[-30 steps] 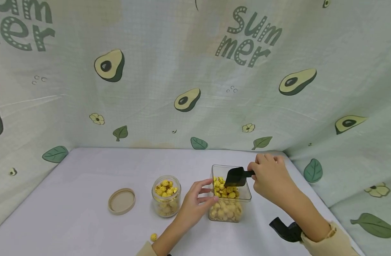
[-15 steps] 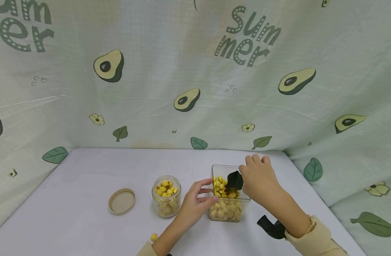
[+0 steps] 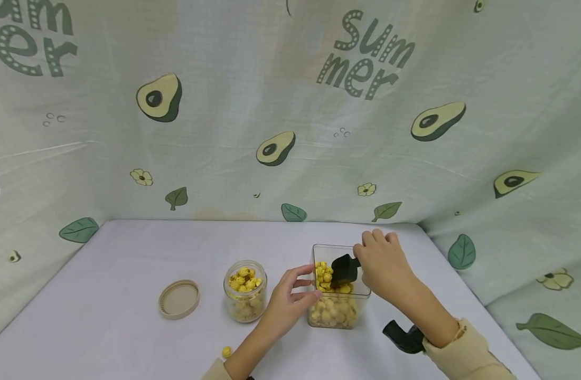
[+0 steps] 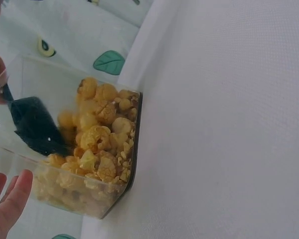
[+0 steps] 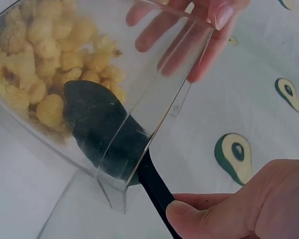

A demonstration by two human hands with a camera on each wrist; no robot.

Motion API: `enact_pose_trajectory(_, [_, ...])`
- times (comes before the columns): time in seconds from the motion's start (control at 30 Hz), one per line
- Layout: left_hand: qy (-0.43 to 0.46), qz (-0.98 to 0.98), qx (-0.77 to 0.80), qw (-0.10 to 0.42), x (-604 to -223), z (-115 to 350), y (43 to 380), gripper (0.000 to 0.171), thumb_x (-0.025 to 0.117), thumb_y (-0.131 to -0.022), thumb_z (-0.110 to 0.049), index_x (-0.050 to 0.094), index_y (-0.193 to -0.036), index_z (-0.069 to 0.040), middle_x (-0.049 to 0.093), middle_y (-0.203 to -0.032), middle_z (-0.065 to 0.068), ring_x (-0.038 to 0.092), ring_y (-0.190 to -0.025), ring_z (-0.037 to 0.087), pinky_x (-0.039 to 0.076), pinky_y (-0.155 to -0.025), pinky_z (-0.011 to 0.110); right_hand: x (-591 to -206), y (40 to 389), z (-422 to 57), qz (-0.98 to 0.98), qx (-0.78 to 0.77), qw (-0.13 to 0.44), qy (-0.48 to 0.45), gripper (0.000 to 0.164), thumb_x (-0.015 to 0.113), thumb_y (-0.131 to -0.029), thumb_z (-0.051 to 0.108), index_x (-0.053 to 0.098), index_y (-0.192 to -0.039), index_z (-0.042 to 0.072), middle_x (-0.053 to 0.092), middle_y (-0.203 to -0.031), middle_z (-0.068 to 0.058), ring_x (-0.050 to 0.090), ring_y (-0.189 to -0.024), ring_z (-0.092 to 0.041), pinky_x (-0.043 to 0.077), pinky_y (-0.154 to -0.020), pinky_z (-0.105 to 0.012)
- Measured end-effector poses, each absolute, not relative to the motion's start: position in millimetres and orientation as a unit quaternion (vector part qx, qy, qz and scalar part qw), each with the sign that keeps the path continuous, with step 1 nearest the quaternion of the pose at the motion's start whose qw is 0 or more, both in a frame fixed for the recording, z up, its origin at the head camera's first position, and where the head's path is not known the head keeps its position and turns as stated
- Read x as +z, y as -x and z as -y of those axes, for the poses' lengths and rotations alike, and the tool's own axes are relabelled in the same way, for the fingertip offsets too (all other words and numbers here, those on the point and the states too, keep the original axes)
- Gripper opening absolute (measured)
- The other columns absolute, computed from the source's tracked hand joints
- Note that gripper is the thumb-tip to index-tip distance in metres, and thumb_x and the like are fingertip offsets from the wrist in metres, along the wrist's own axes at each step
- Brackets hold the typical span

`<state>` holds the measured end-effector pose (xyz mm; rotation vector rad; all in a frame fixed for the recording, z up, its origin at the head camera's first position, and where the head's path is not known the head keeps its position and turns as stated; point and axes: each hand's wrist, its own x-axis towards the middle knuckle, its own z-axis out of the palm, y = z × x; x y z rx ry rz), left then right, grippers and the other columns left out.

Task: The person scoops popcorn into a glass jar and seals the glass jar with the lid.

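Observation:
My right hand grips the handle of a black scoop, thumb on top in the right wrist view. The scoop's blade dips into yellow popcorn inside a clear square container. Popcorn fills the lower part of that container, and the blade's tip is hidden among the pieces. My left hand steadies the container from the left, its fairly straight fingers along the wall and its thumb by the front left rim corner.
A round glass jar of popcorn stands left of the container. Further left lies a beige round lid. One loose popcorn piece sits near my left forearm. A patterned curtain hangs behind the white table.
My right hand has moved left and turned, bringing the scoop from above the container's rim down into the popcorn. My left hand keeps its place on the container.

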<state>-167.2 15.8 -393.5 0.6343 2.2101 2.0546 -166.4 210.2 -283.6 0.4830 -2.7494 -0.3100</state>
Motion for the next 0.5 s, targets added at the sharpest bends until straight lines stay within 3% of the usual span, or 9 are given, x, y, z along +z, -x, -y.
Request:
enact_pose_trajectory(0.23, [-0.205, -0.718, 0.664, 0.029, -393.1, -14.6, 167.5, 0.05, 0.064, -0.087, -0.023, 0.047, -0.133, -0.009, 0.046, -0.134, 0.008, 0.05, -0.116, 0.028, 0.05, -0.093, 0.031, -287.9, 169.7, -215.9, 0.967, -0.079, 0.167, -0.173, 0.017, 0.071, -0.071, -0.001, 0.065, -0.084, 0.009, 0.048, -0.078, -0.002, 0.041, -0.077, -0.021, 0.036, -0.07, -0.038])
enact_pose_trajectory(0.5, [-0.206, -0.718, 0.664, 0.033, -392.4, -15.8, 167.4, 0.05, 0.064, -0.088, -0.023, 0.047, -0.132, -0.008, 0.046, -0.134, 0.009, 0.05, -0.116, 0.028, 0.05, -0.092, 0.03, -295.2, 172.2, -207.7, 0.97, -0.095, 0.139, -0.176, 0.029, 0.07, -0.067, -0.004, 0.065, -0.091, 0.009, 0.048, -0.082, -0.004, 0.04, -0.08, -0.022, 0.036, -0.072, -0.039])
